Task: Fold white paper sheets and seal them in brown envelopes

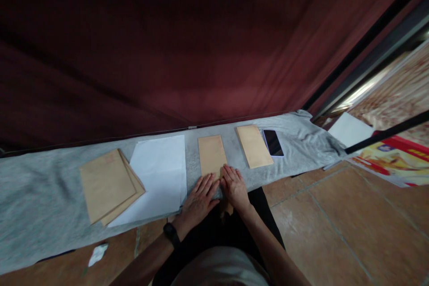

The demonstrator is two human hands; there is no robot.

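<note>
A brown paper envelope (212, 154) lies on the grey cloth straight in front of me, its lower end at the cloth's near edge. My left hand (200, 200) rests flat over that lower end, fingers stretched out. On the envelope's lower right corner, my right hand (235, 186) presses down with its fingers extended close together. The fingers partly hide the envelope's lower end. To the right lies another brown envelope or stack of them (254, 146). Left of my hands are white paper sheets (159, 174), partly covered by larger brown envelopes (109, 185).
A phone (273, 143) with a dark screen sits beside the right-hand envelope. The grey cloth (36, 201) covers a long narrow surface against a dark red curtain (167, 53). A colourful printed box or sheet (395, 158) and black bars stand at right. A crumpled white scrap (98, 254) lies on the tiled floor.
</note>
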